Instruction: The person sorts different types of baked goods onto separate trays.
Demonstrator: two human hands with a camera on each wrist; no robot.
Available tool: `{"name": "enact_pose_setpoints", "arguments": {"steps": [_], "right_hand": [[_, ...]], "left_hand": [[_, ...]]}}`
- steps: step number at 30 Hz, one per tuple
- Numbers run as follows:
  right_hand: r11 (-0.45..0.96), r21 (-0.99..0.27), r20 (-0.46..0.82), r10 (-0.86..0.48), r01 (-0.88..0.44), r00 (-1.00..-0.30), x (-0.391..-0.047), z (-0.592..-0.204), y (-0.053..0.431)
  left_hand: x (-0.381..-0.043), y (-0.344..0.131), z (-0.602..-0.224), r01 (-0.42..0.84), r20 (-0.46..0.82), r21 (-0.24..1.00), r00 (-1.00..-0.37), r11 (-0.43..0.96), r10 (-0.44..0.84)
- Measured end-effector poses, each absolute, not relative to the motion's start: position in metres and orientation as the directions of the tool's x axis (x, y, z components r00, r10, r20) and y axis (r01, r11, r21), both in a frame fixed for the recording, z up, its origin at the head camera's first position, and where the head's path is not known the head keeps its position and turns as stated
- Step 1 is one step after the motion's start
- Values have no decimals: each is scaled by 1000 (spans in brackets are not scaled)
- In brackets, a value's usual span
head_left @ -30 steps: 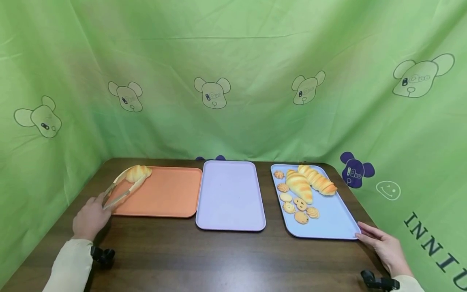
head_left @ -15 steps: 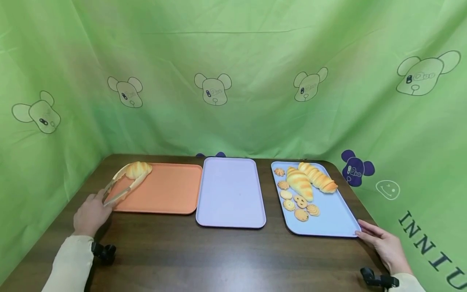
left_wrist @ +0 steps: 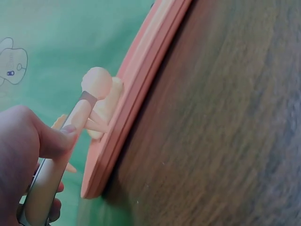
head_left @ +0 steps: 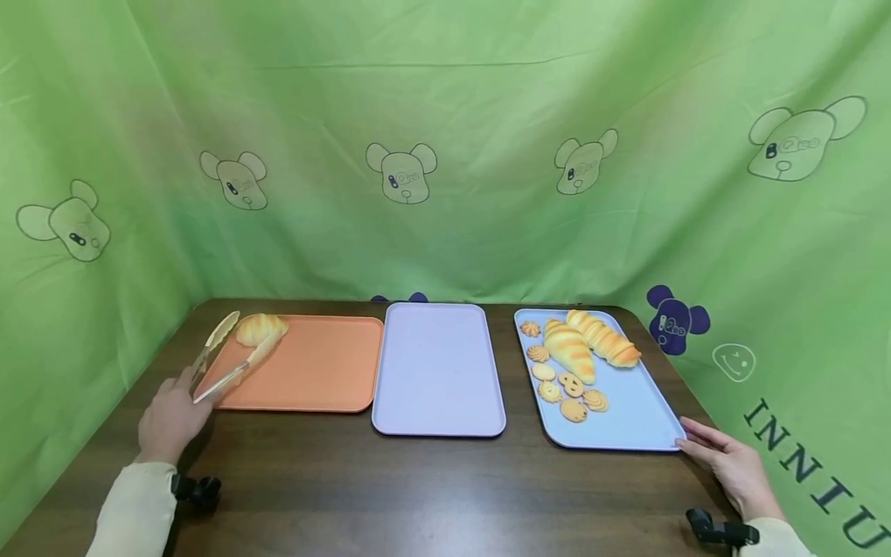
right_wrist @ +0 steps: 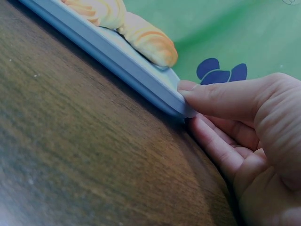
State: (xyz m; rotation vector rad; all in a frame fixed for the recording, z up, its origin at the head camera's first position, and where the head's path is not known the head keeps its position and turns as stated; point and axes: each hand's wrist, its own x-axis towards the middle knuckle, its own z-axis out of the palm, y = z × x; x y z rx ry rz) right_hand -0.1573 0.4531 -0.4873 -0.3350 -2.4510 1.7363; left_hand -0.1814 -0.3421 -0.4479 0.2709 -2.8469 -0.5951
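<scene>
My left hand (head_left: 169, 420) grips a pair of tongs (left_wrist: 55, 165) with pale tips. Their arms stand spread, one on either side of a small bread roll (head_left: 256, 329) at the far left corner of the orange tray (head_left: 323, 371). A gap shows between the left tip and the roll; the right tip lies close along the roll's side. My right hand (head_left: 734, 472) pinches the near right corner of the blue tray (right_wrist: 141, 82), thumb on the rim and fingers below. Two long striped bread rolls (head_left: 569, 350) and several cookies (head_left: 572, 410) lie on that tray.
Between the two trays lies a lavender tray (head_left: 440, 371), its left edge against the orange one. All stand on a dark wooden table (head_left: 418, 495). A green printed curtain (head_left: 473, 224) hangs behind and along both sides.
The tongs have opened: their left arm has swung away from the small bread roll, which stays on the orange tray. My right hand keeps its hold on the blue tray's corner.
</scene>
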Motion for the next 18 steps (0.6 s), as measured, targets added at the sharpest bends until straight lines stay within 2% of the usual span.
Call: {"name": "enact_pose_setpoints", "arguments": {"steps": [7,18], "right_hand": [[342,-934,-15,249,102,-968,-157,-488,454],[286,-955,0,241,71,-971,-157,-489,453]], "left_hand": [[-182,-335,-443,-120,215,428,-949,896,-230],[-187,-313,-434,-90,203,469,-957,879,-207]]}}
